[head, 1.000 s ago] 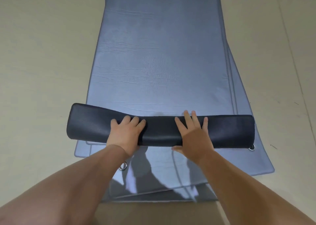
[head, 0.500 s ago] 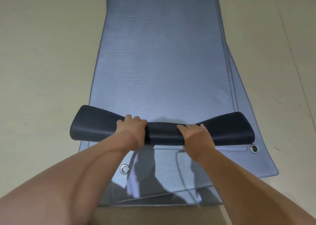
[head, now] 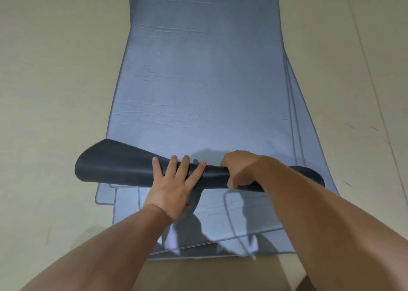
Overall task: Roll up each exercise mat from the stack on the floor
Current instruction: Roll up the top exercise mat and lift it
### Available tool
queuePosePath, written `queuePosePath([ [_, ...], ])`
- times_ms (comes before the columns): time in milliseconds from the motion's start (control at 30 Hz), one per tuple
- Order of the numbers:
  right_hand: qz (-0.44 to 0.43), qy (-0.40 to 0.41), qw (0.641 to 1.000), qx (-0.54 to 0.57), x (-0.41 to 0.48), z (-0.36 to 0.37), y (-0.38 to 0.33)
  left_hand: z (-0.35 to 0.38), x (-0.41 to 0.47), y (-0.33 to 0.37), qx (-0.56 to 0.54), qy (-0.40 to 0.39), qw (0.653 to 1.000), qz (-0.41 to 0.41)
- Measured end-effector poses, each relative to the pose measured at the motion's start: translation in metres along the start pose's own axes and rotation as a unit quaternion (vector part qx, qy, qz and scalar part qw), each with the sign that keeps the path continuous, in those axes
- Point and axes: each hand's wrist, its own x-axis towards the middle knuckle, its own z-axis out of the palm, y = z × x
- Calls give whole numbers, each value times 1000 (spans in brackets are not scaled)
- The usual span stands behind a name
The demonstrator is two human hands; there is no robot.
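A stack of blue-grey exercise mats (head: pixel 198 81) lies flat on the floor, running away from me. The near end of the top mat is turned over into a dark roll (head: pixel 114 167) that lies across the stack. My left hand (head: pixel 174 184) presses flat on the roll's middle with fingers spread. My right hand (head: pixel 240 169) is curled around the roll just right of centre. The roll's left end flares loose and wide; its right end is partly hidden behind my right forearm. The lower mats (head: pixel 220 224) show their near edges fanned out beneath.
Beige floor (head: pixel 55 92) surrounds the stack on both sides. A floor seam (head: pixel 371 81) runs along the right. A brown surface (head: pixel 220 275) shows at the bottom edge between my forearms.
The roll has advanced a little up the mat. My left hand went from gripping the roll to lying flat with fingers spread. My right hand keeps its grip.
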Motion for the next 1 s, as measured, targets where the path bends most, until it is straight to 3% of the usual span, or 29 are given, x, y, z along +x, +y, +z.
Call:
queuePosePath([
  [133, -7, -57, 998, 28, 9, -37, 9, -8, 20, -9, 35, 9, 999, -6],
  [233, 12, -31, 998, 58, 19, -42, 20, -15, 47, -17, 35, 9, 999, -5],
  [300, 28, 30, 995, 86, 18, -35, 26, -22, 66, -23, 38, -1, 999, -1],
  [367, 37, 153, 987, 42, 14, -16, 30, -27, 85, -28, 38, -20, 999, 8],
  [433, 53, 317, 945, -63, 12, 13, 26, -33, 102, -33, 30, -54, 998, 17],
  [500, 71, 369, 921, -106, 13, 40, 14, -38, 114, -39, 18, -85, 996, 29],
  [600, 91, 275, 951, -112, 22, 67, 4, -40, 125, -49, -9, -103, 993, 59],
  [767, 113, 253, 957, -82, 47, 43, 9, -42, 126, -47, 21, -79, 996, 47],
  [933, 71, 214, 974, -24, 56, 2, 28, -9, 76, -30, 18, 84, 996, -27],
  [1000, 62, 183, 981, 22, 59, -20, 34, 4, 65, -27, -3, 101, 994, -45],
])
